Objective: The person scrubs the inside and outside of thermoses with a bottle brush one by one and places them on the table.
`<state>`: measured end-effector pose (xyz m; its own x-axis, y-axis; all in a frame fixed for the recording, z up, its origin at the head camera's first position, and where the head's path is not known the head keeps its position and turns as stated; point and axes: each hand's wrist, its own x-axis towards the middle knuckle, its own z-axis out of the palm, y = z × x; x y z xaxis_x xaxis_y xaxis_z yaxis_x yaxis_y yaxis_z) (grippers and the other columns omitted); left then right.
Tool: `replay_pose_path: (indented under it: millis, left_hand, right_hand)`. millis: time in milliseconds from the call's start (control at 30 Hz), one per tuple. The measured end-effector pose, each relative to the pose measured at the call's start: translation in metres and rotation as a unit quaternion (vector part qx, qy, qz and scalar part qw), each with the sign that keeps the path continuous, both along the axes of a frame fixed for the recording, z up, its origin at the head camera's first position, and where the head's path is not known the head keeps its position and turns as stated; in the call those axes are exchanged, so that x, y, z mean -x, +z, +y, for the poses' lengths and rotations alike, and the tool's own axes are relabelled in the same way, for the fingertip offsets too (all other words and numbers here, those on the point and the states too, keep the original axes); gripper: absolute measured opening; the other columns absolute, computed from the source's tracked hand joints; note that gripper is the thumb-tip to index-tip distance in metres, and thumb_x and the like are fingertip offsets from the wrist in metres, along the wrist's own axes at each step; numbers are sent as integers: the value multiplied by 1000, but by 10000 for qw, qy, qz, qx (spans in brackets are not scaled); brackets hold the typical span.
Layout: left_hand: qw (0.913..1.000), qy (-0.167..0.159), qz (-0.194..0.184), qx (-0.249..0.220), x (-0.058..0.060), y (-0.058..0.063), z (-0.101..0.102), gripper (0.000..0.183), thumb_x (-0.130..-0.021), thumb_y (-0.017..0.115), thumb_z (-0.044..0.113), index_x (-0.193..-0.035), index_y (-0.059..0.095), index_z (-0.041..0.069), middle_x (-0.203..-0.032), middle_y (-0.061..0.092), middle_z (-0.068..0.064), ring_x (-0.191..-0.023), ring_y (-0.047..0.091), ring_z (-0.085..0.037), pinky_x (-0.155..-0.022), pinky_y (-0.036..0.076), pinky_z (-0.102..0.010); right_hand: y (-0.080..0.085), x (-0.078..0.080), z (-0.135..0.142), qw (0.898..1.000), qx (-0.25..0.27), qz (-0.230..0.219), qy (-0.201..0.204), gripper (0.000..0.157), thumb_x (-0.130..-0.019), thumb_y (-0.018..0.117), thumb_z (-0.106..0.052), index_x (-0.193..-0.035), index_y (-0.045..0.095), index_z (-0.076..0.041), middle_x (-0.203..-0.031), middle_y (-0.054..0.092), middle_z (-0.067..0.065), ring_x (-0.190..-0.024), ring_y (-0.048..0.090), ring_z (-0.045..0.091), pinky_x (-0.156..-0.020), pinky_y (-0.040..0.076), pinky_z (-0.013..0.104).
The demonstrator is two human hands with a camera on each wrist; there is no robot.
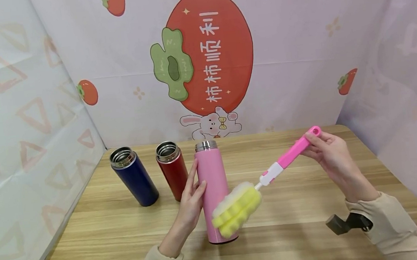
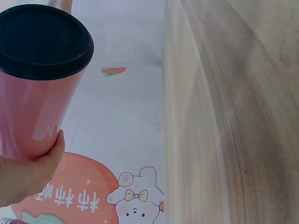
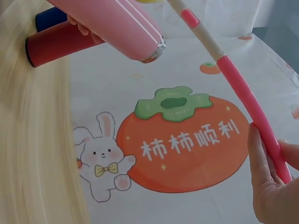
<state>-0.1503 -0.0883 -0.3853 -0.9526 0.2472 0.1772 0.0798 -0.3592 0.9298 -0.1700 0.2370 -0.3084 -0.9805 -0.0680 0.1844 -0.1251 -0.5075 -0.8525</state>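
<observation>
My left hand [image 1: 190, 203] grips a tall pink thermos bottle [image 1: 210, 167] from its left side, thumb on the front. The bottle has a bare steel neck and no lid on it; its dark base [image 2: 44, 42] shows in the left wrist view, lifted off the table. My right hand [image 1: 333, 155] pinches the end of a pink and white handle [image 1: 294, 151] of a bottle brush. The brush's yellow and white sponge head [image 1: 237, 211] points down to the left and overlaps the lower half of the bottle in the head view.
A dark blue bottle [image 1: 138, 180] and a red bottle [image 1: 174, 171], both lidless, stand left of the pink one on the wooden table [image 1: 298, 238]. Behind the table hangs a printed cloth [image 1: 286, 76] with persimmons and a rabbit; more cloth lines both sides.
</observation>
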Motion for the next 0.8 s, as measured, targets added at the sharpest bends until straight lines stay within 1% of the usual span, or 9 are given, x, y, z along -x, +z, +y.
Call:
replay_pose_path:
  millis: [133, 200, 267, 333, 433, 533, 633, 733, 800]
  left_hand:
    - [9999, -21, -52, -89, -2, -1, 0, 58, -94, 39, 7, -143, 12, 23, -138, 24, -19, -115, 41, -19, -92, 37, -29]
    - [9998, -58, -65, -155, -4, -2, -1, 58, -93, 38, 6, -143, 12, 23, -135, 28, -20, -113, 44, -15, -91, 37, -27]
    - [9997, -109, -44, -230, -5, -3, -1, 58, -94, 37, 6, -143, 12, 24, -134, 30, -20, -111, 45, -12, -91, 37, -26]
    - [9995, -178, -34, -257, -6, -4, -1, 58, -94, 37, 7, -143, 11, 24, -137, 27, -17, -113, 44, -11, -92, 36, -25]
    - [9990, -296, -71, -319, -8, -4, -1, 58, -94, 35, 8, -143, 10, 26, -144, 16, -9, -118, 39, -10, -95, 33, -24]
    - [9985, -350, -167, -395, -9, -4, -1, 56, -95, 33, 8, -143, 10, 27, -147, 9, 1, -123, 34, -11, -97, 31, -23]
    - [9986, -308, -184, -388, -9, -3, -1, 56, -95, 34, 10, -142, 12, 27, -147, 6, 5, -126, 29, -12, -98, 28, -24]
    - [9995, -196, -150, -192, -10, -3, -1, 60, -92, 40, 10, -142, 12, 27, -147, 10, 0, -123, 34, -15, -95, 32, -28]
    - [9998, -114, -150, -74, -10, -4, -1, 66, -89, 47, 8, -142, 12, 28, -145, 15, -6, -119, 39, -16, -92, 34, -31]
  right_hand:
    - [4, 2, 0, 9981, 352, -112, -494, 9, -84, 57, -5, -86, 61, 3, -79, 67, 13, -77, 65, 20, -71, 48, 28]
    - [7, 3, 0, 9963, 511, -109, -687, 11, -82, 59, -5, -88, 60, 4, -79, 66, 13, -77, 65, 20, -71, 48, 29]
    - [9, 3, 0, 9945, 557, -81, -884, 14, -81, 61, -7, -90, 58, 4, -79, 64, 12, -77, 65, 19, -72, 48, 29]
    - [12, 4, 0, 9924, 603, -22, -1073, 17, -81, 61, -8, -92, 58, 4, -80, 63, 11, -77, 65, 18, -73, 49, 28]
    - [15, 5, -1, 9892, 609, 30, -1334, 19, -81, 62, -10, -93, 56, 4, -81, 63, 11, -76, 64, 17, -73, 49, 27]
    - [18, 7, -2, 9863, 710, 83, -1489, 20, -80, 62, -11, -92, 55, 4, -81, 63, 11, -75, 64, 17, -72, 49, 27]
    - [20, 8, -4, 9829, 1027, 120, -1522, 20, -79, 63, -9, -91, 55, 5, -79, 63, 13, -73, 65, 19, -71, 50, 28]
    - [21, 8, -5, 9795, 1256, 137, -1569, 21, -78, 64, -7, -91, 55, 7, -77, 63, 14, -71, 65, 20, -70, 50, 28]
    - [21, 9, -5, 9781, 1261, 112, -1654, 23, -77, 66, -8, -91, 55, 6, -77, 62, 13, -71, 64, 19, -70, 50, 28]
